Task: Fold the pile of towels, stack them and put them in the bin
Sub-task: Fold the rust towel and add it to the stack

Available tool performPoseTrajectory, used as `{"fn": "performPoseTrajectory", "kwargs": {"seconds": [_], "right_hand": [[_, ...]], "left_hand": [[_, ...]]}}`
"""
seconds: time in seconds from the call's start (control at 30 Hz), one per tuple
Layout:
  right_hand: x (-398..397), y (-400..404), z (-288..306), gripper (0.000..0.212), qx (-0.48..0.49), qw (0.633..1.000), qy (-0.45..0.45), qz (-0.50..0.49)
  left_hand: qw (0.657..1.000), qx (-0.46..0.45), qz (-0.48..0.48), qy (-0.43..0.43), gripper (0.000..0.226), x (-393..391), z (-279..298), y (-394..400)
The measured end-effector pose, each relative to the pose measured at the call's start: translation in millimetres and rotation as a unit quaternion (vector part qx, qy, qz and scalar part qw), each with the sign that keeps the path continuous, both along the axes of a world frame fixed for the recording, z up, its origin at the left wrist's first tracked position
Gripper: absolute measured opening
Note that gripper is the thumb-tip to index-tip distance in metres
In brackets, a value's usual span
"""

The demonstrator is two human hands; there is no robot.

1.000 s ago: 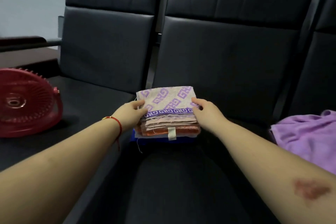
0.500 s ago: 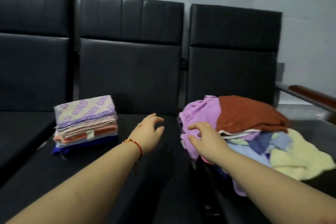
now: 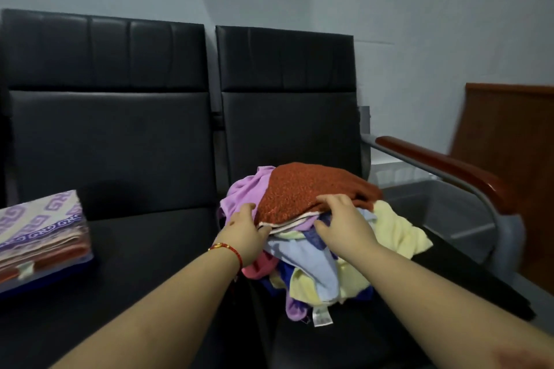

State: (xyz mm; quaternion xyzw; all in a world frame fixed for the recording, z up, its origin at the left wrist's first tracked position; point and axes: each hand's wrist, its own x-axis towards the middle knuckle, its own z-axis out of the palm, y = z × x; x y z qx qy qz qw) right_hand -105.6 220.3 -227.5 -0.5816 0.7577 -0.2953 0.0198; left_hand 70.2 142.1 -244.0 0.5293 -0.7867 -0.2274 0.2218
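A loose pile of towels (image 3: 311, 263) in purple, yellow, blue and pink lies on the right black seat, topped by a rust-brown towel (image 3: 305, 189). My left hand (image 3: 244, 232) is at that towel's left front corner, thumb tucked under its white-edged hem. My right hand (image 3: 344, 223) lies on the towel's front edge, fingers on top and thumb underneath. A stack of folded towels (image 3: 42, 237), a purple-patterned one on top, sits on the left seat. A grey bin (image 3: 434, 213) stands behind the armrest at the right.
A row of black padded chairs (image 3: 120, 144) fills the view. A metal armrest with a wooden top (image 3: 443, 165) borders the right seat, and a brown wooden panel (image 3: 509, 144) stands beyond it. Black seat surface shows between the stack and the pile.
My hands left the folded stack and moved right with my view. Both have reached the pile and taken hold of the rust-brown towel's front edge.
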Motion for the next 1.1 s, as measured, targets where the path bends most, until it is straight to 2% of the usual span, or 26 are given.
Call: {"fn": "performPoseTrajectory", "kwargs": {"seconds": [0.1,0.23,0.3,0.37,0.47,0.57,0.67,0.73,0.83,0.97,1.03,1.1], "right_hand": [[0,-14,-2,0.06,0.004,1.0,0.014,0.014],[1,-33,-7,0.067,0.02,0.999,0.034,-0.004],[1,-38,-9,0.065,0.021,0.999,0.035,-0.013],[1,-40,-10,0.065,0.005,1.0,0.02,-0.015],[0,-39,-8,0.069,-0.023,0.999,-0.022,-0.033],[-5,-34,-1,0.065,-0.032,0.994,-0.064,-0.077],[-18,-25,13,0.06,-0.044,0.985,-0.106,-0.129],[-30,-17,24,0.046,-0.054,0.979,-0.121,-0.156],[-41,3,45,0.024,-0.043,0.972,-0.121,-0.199],[-31,35,85,0.02,-0.073,0.974,-0.084,-0.199],[-17,50,106,0.025,-0.115,0.975,-0.133,-0.138],[-2,58,122,0.028,-0.137,0.961,-0.229,-0.067]], "left_hand": [[1.0,-0.013,0.021,0.008,0.05,-4,3,-10],[1.0,-0.022,0.021,-0.001,0.023,-12,4,-20],[0.998,0.011,0.019,0.063,0.017,-17,7,-24],[0.987,0.056,-0.006,0.151,0.021,-23,14,-26],[0.942,0.126,-0.049,0.307,0.029,-35,37,-18],[0.894,0.182,-0.089,0.399,0.029,-47,67,1],[0.815,0.267,-0.135,0.497,0.022,-56,96,29],[0.769,0.308,-0.151,0.539,0.027,-55,116,47],[0.748,0.322,-0.157,0.559,0.036,-42,146,63],[0.75,0.271,-0.123,0.59,0.037,-11,172,77],[0.743,0.245,-0.111,0.613,0.037,9,182,85],[0.753,0.225,-0.105,0.609,0.042,29,190,92]]}}
